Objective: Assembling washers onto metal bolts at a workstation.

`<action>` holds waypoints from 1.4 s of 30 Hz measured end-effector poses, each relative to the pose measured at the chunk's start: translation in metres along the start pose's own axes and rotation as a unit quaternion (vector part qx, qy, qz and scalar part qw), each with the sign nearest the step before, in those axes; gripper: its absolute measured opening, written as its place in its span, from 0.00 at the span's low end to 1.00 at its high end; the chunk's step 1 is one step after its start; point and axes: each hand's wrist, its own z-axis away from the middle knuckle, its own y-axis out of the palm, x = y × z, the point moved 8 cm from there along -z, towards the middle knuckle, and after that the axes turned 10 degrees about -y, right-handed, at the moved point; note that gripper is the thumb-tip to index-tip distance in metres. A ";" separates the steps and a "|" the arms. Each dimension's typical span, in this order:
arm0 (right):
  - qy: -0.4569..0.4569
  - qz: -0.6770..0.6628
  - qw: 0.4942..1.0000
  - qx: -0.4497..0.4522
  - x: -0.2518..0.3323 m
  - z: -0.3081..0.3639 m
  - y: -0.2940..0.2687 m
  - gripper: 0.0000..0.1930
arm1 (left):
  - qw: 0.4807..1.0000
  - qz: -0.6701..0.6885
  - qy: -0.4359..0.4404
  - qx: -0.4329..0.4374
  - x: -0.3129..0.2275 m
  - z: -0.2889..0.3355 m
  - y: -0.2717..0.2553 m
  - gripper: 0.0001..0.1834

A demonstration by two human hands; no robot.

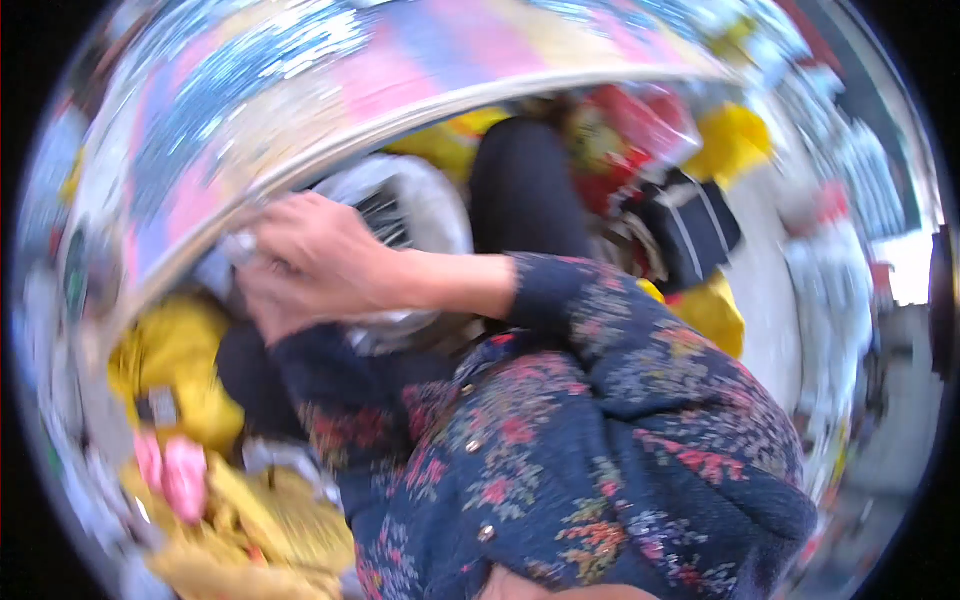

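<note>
My right forearm reaches across to the left, and my right hand [325, 250] is closed, its fingers bent near the table's edge. A small shiny whitish thing [238, 246] shows at its fingertips, too blurred to name. Just under it is my left hand [268, 303], largely covered by the right one, so its fingers are hidden. Both hands are close together by the rim of a table with a striped pink, blue and cream top [410, 65]. Many thin, shiny bluish-silver pieces [310, 40] lie on that top, smeared by motion.
Below the table edge, a whitish bag [430, 200] holds dark thin pieces. Yellow bags [175, 350] lie at the left, with a pink bundle [185, 480] nearby. A red and clear plastic bag [640, 130], a dark box-like bag [690, 230] and stacked pale bundles [830, 290] are at the right.
</note>
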 end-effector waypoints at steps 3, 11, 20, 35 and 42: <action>0.306 -0.157 0.936 0.070 -0.107 0.012 0.003 0.19 | 0.951 -0.218 -0.091 -0.200 -0.012 0.010 -0.009 0.16; 0.238 -0.033 0.970 -0.037 -0.090 0.046 0.003 0.11 | 0.890 -0.356 -0.083 -0.273 -0.001 0.005 0.025 0.13; 0.223 0.064 0.968 0.096 -0.106 0.064 -0.003 0.14 | 0.912 -0.341 -0.053 -0.221 -0.041 -0.003 -0.001 0.24; 0.221 -0.034 0.966 0.126 -0.096 0.040 -0.020 0.14 | 0.956 -0.196 -0.162 -0.145 0.040 -0.012 0.064 0.17; 0.359 -0.135 0.922 -0.046 -0.167 0.036 -0.085 0.18 | 0.968 -0.056 -0.241 -0.033 0.072 -0.026 0.078 0.17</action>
